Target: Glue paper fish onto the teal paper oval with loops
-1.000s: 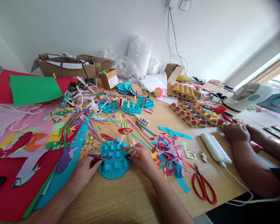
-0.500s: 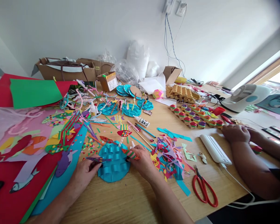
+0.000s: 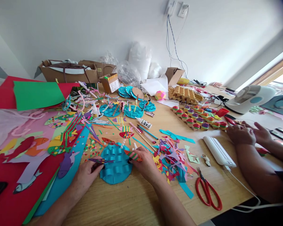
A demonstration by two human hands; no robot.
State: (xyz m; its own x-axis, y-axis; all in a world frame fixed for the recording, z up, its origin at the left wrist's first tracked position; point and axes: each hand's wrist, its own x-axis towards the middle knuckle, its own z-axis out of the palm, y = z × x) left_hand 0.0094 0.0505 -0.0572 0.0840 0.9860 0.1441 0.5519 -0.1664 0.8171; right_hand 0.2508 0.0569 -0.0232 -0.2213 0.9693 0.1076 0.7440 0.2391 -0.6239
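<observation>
A round blue paper craft base [image 3: 115,174] with rows of curled paper loops lies on the table before me. My left hand [image 3: 88,172] has its fingers closed at the left edge. A purple paper fish [image 3: 101,160] sits just above those fingertips. My right hand [image 3: 143,161] is closed on the opposite edge, with a striped orange-headed paper fish [image 3: 133,155] against its fingers. My fingertips are partly hidden by the fish. A twisted white and pink stem [image 3: 123,143] rises at the base's back edge, near a red dotted fish [image 3: 126,134].
Red-handled scissors [image 3: 208,193] and a paper scrap pile [image 3: 171,157] lie to my right. Beyond them are a white power bank [image 3: 219,151] and a co-worker's hands [image 3: 241,135]. Coloured sheets [image 3: 44,175] with cut fish cover the left. A glue bottle [image 3: 144,123] lies behind the base.
My hands and the blue base keep their places relative to each other. The view has shifted slightly. The co-worker's farther hand has lifted and opened.
</observation>
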